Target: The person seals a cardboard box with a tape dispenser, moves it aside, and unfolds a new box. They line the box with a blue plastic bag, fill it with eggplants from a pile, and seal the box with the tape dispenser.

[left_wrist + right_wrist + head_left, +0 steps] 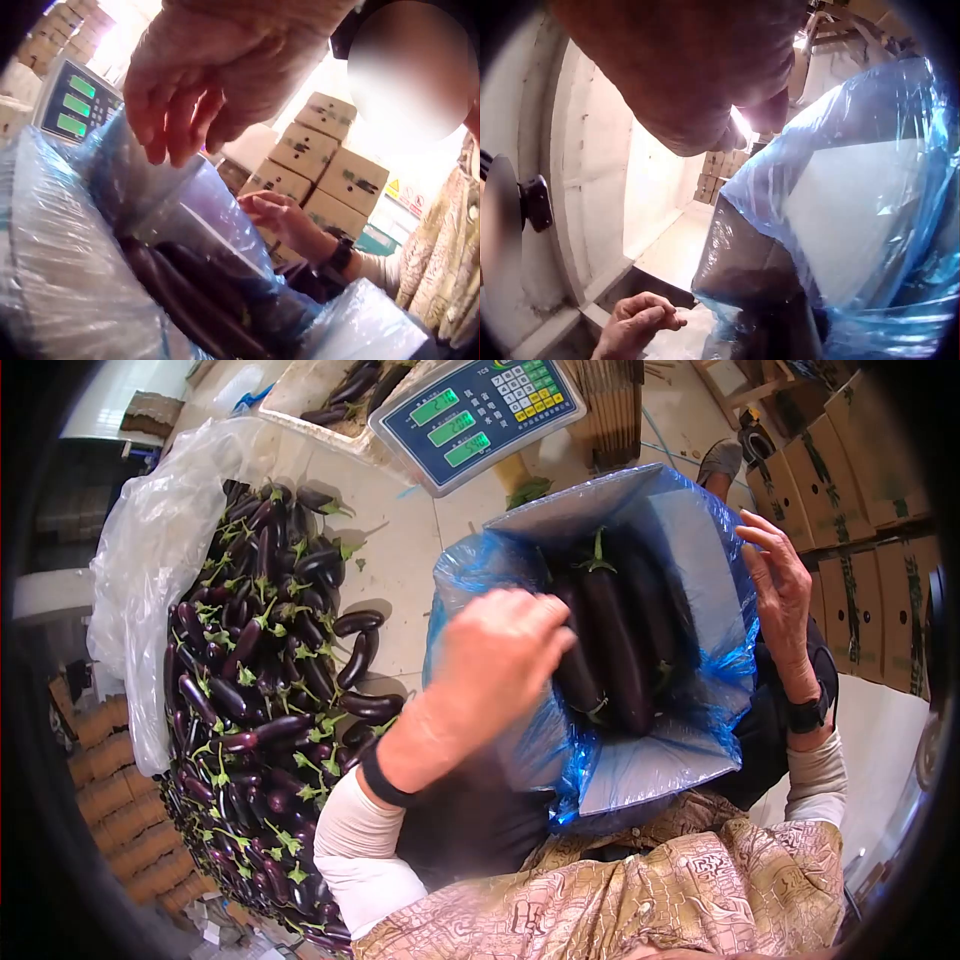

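Observation:
A cardboard box [660, 770] lined with blue plastic film [465, 575] stands in front of me, its flaps spread. Several long dark eggplants [620, 650] lie side by side inside it. My left hand [500, 655], blurred, is over the box's left side with fingers loosely bent. In the left wrist view those fingers hang above the film with nothing in them. At the box's right side is my right hand [785, 580], its fingers relaxed at the film-covered flap. The left wrist view shows the same right hand [289, 225] beyond the box.
A big heap of eggplants [260, 730] covers the floor at left, beside clear plastic sheeting [150, 580]. Behind the box stands a digital scale [480, 420] with lit green displays. Stacked cartons [855, 610] line the right side, and a foot [720, 465] shows behind the box.

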Motion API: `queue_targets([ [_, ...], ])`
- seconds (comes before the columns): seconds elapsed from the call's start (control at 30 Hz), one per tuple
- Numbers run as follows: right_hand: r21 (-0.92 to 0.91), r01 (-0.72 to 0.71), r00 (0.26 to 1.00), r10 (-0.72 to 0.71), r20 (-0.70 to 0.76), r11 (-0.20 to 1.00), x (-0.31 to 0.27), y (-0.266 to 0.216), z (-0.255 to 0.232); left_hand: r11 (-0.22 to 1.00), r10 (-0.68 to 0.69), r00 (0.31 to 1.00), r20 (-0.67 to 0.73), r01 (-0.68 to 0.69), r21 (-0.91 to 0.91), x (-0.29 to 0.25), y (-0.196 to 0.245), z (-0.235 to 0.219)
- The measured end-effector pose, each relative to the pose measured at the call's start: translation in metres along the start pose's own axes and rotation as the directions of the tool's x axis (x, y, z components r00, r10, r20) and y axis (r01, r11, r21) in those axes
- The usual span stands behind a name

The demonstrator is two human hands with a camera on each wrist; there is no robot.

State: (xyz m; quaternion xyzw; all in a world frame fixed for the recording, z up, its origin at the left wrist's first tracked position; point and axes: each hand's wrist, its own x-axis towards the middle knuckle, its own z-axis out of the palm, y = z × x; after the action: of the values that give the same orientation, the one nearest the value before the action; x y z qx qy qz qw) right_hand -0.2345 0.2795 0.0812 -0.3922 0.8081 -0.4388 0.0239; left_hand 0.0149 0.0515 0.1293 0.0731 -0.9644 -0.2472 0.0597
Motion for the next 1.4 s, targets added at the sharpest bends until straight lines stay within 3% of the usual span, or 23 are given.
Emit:
queue_targets([
  [0.1, 0.018, -0.010, 0.999, 0.009, 0.045, 1.000, 0.015, 0.000, 0.000, 0.929, -0.334, 0.927, -0.169, 0.294, -0.224, 0.001, -0.027, -0.018],
  [0.2, 0.086, 0.014, 0.971, -0.034, 0.237, 0.996, 0.045, 0.007, 0.002, 0.926, -0.364, 0.886, -0.286, 0.312, -0.211, 0.003, -0.064, -0.002],
  [0.27, 0.099, -0.028, 0.906, -0.016, 0.423, 0.995, 0.059, -0.004, 0.006, 0.962, -0.255, 0.900, -0.352, 0.272, -0.003, 0.001, -0.092, 0.029],
  [0.37, 0.057, -0.088, 0.767, 0.031, 0.641, 0.995, 0.085, 0.017, 0.024, 0.940, -0.337, 0.906, -0.258, 0.340, -0.033, 0.008, -0.102, 0.050],
  [0.43, -0.087, 0.100, 0.712, -0.010, 0.702, 0.991, 0.097, 0.018, 0.032, 0.921, -0.372, 0.913, -0.170, 0.385, 0.055, 0.021, -0.104, 0.045],
  [0.53, -0.231, 0.043, 0.766, 0.116, 0.632, 0.972, 0.118, 0.001, 0.037, 0.876, -0.483, 0.793, -0.372, 0.432, -0.216, 0.034, -0.098, 0.035],
  [0.57, -0.061, -0.013, 0.840, 0.044, 0.541, 0.998, 0.118, 0.003, 0.038, 0.877, -0.481, 0.796, -0.368, 0.430, -0.217, 0.035, -0.100, 0.033],
  [0.63, 0.175, -0.033, 0.927, -0.035, 0.373, 0.984, 0.112, -0.004, 0.038, 0.779, -0.515, 0.762, -0.392, 0.225, -0.585, 0.037, -0.101, 0.026],
  [0.77, 0.348, -0.103, 0.915, -0.049, 0.401, 0.932, 0.084, -0.035, 0.002, 0.839, -0.413, 0.839, -0.354, 0.199, -0.506, 0.025, -0.063, 0.009],
  [0.83, 0.377, -0.077, 0.667, -0.234, 0.708, 0.923, 0.064, -0.031, -0.018, 0.835, -0.415, 0.834, -0.364, 0.190, -0.516, 0.013, -0.053, 0.000],
  [0.9, 0.168, -0.083, 0.525, -0.101, 0.845, 0.982, 0.041, -0.030, -0.038, 0.953, -0.154, 0.945, -0.287, 0.065, -0.297, -0.001, -0.043, -0.008],
  [0.97, 0.200, -0.323, 0.505, -0.010, 0.863, 0.925, 0.012, -0.013, -0.043, 0.953, 0.149, 0.986, -0.073, -0.163, -0.254, -0.010, -0.025, -0.008],
  [1.0, 0.105, -0.187, 0.441, -0.012, 0.897, 0.977, 0.003, -0.010, -0.046, 0.971, 0.162, 0.974, 0.160, -0.128, -0.202, -0.018, -0.009, -0.006],
  [1.03, 0.120, -0.021, 0.366, -0.104, 0.925, 0.992, -0.008, 0.000, -0.046, 0.940, 0.262, 0.929, 0.262, -0.184, -0.289, -0.025, 0.002, 0.003],
  [1.1, 0.035, 0.172, 0.338, -0.092, 0.936, 0.984, -0.019, 0.001, -0.054, 0.924, 0.259, 0.823, 0.506, -0.058, -0.378, -0.037, 0.027, -0.003],
  [1.13, 0.071, -0.035, 0.426, -0.049, 0.903, 0.997, -0.019, -0.006, -0.053, 0.942, 0.219, 0.882, 0.417, -0.079, -0.327, -0.036, 0.031, -0.008],
  [1.17, 0.023, 0.021, 0.612, -0.031, 0.790, 1.000, -0.017, -0.007, -0.053, 0.958, 0.182, 0.928, 0.324, -0.092, -0.273, -0.037, 0.031, -0.013],
  [1.2, 0.090, 0.089, 0.800, -0.124, 0.587, 0.992, -0.017, -0.004, -0.046, 0.960, 0.110, 0.990, 0.092, -0.082, -0.267, -0.034, 0.022, -0.018],
  [1.23, -0.035, 0.148, 0.851, -0.109, 0.513, 0.988, -0.007, -0.011, -0.046, 0.931, -0.124, 0.992, 0.036, 0.129, -0.341, -0.028, 0.016, -0.029],
  [1.27, -0.094, 0.289, 0.900, -0.237, 0.365, 0.953, -0.003, 0.007, -0.034, 0.872, -0.293, 0.953, -0.083, 0.230, -0.433, -0.025, 0.009, -0.030],
  [1.33, -0.191, 0.353, 0.912, -0.290, 0.290, 0.916, -0.002, 0.041, 0.001, 0.922, -0.374, 0.906, -0.198, 0.341, -0.182, -0.031, -0.036, -0.012],
  [1.37, -0.292, 0.410, 0.908, -0.357, 0.219, 0.864, -0.010, 0.049, 0.006, 0.925, -0.368, 0.912, -0.183, 0.337, -0.177, -0.039, -0.044, -0.001],
  [1.4, -0.290, 0.403, 0.911, -0.352, 0.215, 0.868, -0.013, 0.046, 0.000, 0.729, -0.569, 0.819, 0.068, 0.541, -0.418, -0.046, -0.053, 0.007],
])
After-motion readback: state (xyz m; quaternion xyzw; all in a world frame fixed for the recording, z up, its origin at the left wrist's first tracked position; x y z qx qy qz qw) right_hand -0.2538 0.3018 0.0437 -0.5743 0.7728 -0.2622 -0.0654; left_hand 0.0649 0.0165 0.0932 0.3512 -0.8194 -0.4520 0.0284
